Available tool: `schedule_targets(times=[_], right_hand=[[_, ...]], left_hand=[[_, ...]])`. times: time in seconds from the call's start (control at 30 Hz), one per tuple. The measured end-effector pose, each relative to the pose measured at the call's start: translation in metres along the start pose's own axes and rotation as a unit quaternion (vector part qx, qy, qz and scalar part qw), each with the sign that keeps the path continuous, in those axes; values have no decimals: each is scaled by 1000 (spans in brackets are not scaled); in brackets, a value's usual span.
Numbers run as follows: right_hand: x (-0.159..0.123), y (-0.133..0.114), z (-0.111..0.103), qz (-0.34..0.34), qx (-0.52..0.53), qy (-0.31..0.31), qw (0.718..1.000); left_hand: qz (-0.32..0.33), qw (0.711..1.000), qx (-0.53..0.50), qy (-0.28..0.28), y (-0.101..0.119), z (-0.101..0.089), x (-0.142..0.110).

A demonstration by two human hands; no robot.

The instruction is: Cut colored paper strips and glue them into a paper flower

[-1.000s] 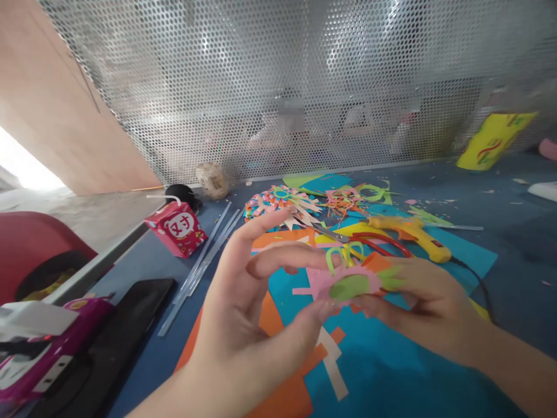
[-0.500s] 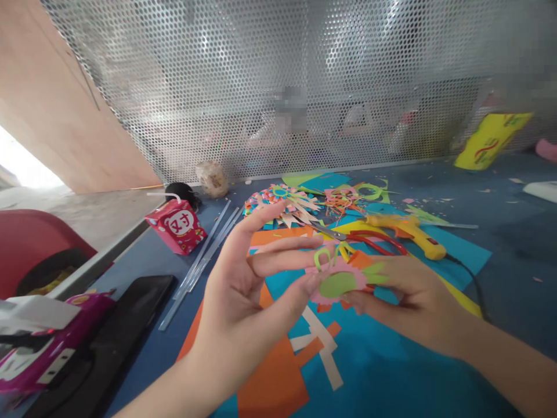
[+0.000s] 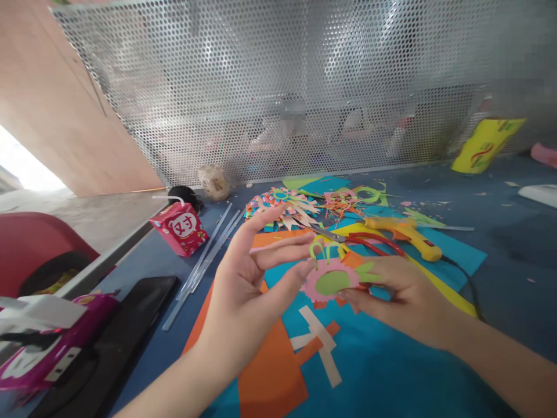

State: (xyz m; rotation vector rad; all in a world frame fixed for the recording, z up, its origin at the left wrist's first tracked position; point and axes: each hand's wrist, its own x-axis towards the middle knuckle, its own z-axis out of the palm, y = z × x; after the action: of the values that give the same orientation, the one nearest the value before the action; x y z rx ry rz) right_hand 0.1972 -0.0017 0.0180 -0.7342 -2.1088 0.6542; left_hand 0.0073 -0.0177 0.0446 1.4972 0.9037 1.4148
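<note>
Low over the blue paper [image 3: 383,360], my right hand [image 3: 404,296] pinches a small paper flower [image 3: 333,283] at its right side. The flower has a pink scalloped disc, a green oval centre, green loops on top and orange strips behind. My left hand [image 3: 256,278] is at the flower's left edge, thumb and a finger closed at the rim and a green loop; its index finger stretches upward. White paper strips [image 3: 324,348] lie crossed with an orange one below the flower. Behind my hands are scissors [image 3: 374,241] with red handles and a yellow glue gun [image 3: 404,232].
A fringed paper rosette [image 3: 282,203] and paper scraps [image 3: 343,203] lie by the perforated metal screen [image 3: 261,87]. At left are clear glue sticks [image 3: 204,261], a red drink carton [image 3: 180,229], a black phone-like slab [image 3: 130,313] and a purple power strip [image 3: 47,348]. A yellow packet [image 3: 485,145] stands at right.
The flower has shifted slightly left and turned, so its green loops stand more upright. My left thumb has slid from over the pink disc to its upper left edge.
</note>
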Motion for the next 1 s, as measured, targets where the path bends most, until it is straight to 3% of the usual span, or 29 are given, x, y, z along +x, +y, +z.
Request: schedule_targets(times=[0.63,0.9,1.0], right_hand=[[1,3,-3,44,14,-35,998],[-1,5,-2,7,-44,7,999],[-4,10,-4,-61,-99,36,993]], left_hand=[[-3,1000,30,2,4,-1,0],[46,998,36,-7,5,-3,-5],[69,997,26,3,7,-2,-5]])
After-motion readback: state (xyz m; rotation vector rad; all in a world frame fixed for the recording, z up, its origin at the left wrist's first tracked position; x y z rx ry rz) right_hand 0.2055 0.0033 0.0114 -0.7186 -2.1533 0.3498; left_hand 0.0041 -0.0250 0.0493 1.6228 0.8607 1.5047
